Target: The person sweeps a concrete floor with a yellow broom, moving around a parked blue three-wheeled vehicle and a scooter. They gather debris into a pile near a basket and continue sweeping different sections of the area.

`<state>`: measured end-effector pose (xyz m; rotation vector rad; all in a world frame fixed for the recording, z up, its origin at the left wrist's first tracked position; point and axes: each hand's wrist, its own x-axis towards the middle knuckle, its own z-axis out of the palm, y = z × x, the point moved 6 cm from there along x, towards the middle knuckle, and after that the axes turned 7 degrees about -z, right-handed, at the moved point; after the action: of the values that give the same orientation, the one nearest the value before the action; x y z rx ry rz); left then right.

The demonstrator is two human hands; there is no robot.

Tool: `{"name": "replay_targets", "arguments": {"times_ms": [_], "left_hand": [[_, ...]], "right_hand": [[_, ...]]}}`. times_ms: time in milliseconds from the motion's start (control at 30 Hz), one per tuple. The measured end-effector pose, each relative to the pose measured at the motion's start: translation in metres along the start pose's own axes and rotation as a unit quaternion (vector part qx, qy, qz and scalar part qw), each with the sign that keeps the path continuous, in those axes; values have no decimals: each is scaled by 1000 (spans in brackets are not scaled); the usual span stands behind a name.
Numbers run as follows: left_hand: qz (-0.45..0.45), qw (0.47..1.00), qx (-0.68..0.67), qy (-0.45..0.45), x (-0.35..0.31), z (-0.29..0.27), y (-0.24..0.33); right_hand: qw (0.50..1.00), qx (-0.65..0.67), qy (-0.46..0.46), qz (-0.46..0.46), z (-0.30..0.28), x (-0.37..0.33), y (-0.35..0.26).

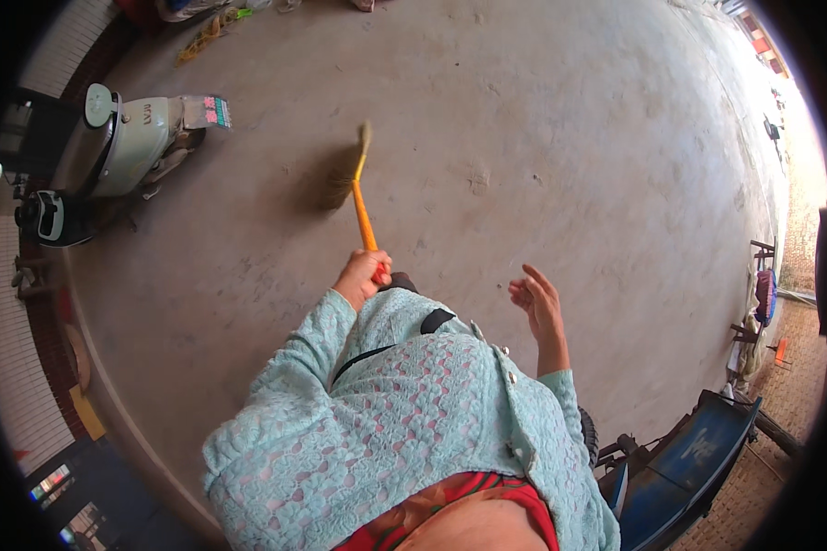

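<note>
My left hand (362,275) is wrapped round the handle of a broom (365,216), in front of my body. The handle is orange and yellow, with a bit of red at my fist. It reaches away from me over the grey concrete floor (560,147), and the broom's brush end, partly dark and blurred, lies at the far side of it. To the right, my right hand (542,298) hangs in the air with nothing in it, its fingers loosely bent and apart. Light green lace sleeves cover both my arms.
A pale green scooter (142,151) stands at the left by the wall. Yellow stringy material (202,41) lies on the floor at the far left. A blue cart (685,473) is at the near right. Farther up that side stands a small rack with a blue and purple thing (764,294).
</note>
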<state>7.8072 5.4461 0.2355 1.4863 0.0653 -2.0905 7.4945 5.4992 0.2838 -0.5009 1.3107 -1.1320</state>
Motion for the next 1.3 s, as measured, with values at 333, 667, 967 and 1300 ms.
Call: {"name": "replay_targets", "arguments": {"times_ms": [333, 667, 967, 1300], "left_hand": [[-98, 989, 76, -86, 38, 90, 2], [-121, 956, 56, -261, 31, 163, 37], [-12, 984, 102, -143, -26, 197, 77], [-5, 988, 155, -13, 78, 206, 92]], "right_hand": [[996, 48, 23, 67, 3, 26, 12], [973, 69, 144, 165, -118, 27, 86], [963, 6, 199, 182, -239, 80, 75], [977, -19, 117, 178, -249, 195, 1]]}}
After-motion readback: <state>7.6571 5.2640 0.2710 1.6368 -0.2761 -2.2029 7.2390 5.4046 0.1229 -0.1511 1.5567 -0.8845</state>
